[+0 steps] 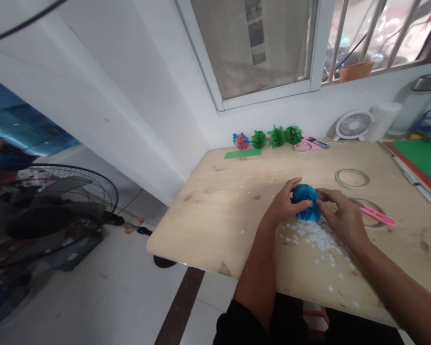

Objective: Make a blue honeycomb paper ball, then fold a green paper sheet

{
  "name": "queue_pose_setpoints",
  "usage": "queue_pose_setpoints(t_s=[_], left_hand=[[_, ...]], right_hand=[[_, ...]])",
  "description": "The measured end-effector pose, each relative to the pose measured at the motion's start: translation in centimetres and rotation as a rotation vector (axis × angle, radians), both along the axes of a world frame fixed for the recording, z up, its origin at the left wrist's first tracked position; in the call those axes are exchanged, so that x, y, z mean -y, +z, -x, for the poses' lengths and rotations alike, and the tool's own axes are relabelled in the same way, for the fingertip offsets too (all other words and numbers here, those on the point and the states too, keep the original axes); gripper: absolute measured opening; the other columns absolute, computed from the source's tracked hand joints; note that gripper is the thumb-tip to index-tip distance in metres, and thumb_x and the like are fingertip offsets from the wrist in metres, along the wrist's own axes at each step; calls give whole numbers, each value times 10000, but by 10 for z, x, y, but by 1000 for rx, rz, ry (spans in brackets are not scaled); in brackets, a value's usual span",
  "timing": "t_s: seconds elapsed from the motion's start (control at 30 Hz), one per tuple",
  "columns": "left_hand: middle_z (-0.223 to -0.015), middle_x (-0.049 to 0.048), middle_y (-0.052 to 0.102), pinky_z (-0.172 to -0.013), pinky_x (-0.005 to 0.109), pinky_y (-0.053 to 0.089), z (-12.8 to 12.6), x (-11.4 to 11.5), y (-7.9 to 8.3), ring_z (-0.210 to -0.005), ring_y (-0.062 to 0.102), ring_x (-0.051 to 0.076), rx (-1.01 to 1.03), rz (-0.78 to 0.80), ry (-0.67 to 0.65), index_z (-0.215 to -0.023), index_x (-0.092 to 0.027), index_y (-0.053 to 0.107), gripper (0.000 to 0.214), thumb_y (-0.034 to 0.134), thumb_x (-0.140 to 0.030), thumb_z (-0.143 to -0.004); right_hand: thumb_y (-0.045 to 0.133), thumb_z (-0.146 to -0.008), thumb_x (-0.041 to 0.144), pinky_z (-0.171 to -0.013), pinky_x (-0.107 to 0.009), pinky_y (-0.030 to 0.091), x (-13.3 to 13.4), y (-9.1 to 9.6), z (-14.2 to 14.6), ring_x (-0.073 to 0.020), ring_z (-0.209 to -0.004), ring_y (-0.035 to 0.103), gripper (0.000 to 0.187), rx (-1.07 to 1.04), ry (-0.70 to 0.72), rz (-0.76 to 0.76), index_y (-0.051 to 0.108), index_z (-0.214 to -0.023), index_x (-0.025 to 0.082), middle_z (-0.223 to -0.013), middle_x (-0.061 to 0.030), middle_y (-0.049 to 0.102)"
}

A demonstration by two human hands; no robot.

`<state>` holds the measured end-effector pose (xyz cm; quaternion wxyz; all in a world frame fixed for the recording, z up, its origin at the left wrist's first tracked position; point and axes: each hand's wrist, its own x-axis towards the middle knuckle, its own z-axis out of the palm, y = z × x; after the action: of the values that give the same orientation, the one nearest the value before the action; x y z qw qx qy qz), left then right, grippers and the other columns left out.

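A blue paper ball (305, 193) is held just above the table (201, 206) or against it; which of the two cannot be told. With twelve o'clock taken as the far side of the ball, the left hand (285, 205) is set at nine and the right hand (341, 216) at about three to four.

The ball is probably cradled from both sides so that its loose folds are kept steady and not crushed. By the left hand it is clamped lightly: the thumb is laid across the near face, and the other fingers are curved around the far left side, parted by about the ball's own thickness. By the right hand the right edge is pinched, with thumb and forefinger held close together; whether a single fold is caught between them cannot be told. The remaining right fingers are bent and partly hidden.

White paper scraps (319, 235) are scattered at five to six o'clock, just beside the ball. A pink tool (380, 216) is laid at three o'clock across a ring (374, 226), seemingly within easy reach of the right hand. Another clear ring (352, 187) is found at two. Green paper balls (277, 137) are lined up by the wall at eleven, beside a pink and blue paper flower (241, 141), perhaps kept there out of the way.
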<state>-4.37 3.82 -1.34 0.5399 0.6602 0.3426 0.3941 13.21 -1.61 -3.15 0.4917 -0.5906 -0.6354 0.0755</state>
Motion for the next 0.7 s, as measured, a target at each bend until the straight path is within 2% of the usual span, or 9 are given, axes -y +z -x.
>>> queue_pose_setpoints(t_s=[0.13,0.33,0.5,0.7], left_hand=[[-1380,125,566,-1045,438,437,0,-1,-5,-1273,534,309,-47,3,-42,-1433,-250,463,806,817,-327,-714],[-1288,101,607,-1009,413,450,-2,-4,-9,-1198,560,277,-34,90,10,-1390,-235,511,710,782,-287,-735],[-1188,82,636,-1001,403,457,-3,-4,-8,-1106,582,244,6,79,33,-1329,-218,553,659,790,-258,-716],[-1049,52,649,-904,376,498,-6,-2,-7,-942,596,198,19,107,48,-1261,-206,592,563,762,-264,-728]], right_hand=[[587,-875,457,-769,-390,552,0,0,0,-255,-881,690,355,-25,11,13,696,-1105,210,-995,-88,731],[582,-886,489,-805,-416,558,1,3,2,-263,-904,688,391,-48,62,14,684,-1139,208,-1042,-99,732],[575,-893,478,-827,-435,563,2,5,3,-269,-920,693,390,-57,68,17,681,-1144,199,-1054,-109,734],[560,-894,471,-808,-430,572,2,7,3,-273,-928,698,385,-53,63,34,689,-1129,195,-1061,-112,738]])
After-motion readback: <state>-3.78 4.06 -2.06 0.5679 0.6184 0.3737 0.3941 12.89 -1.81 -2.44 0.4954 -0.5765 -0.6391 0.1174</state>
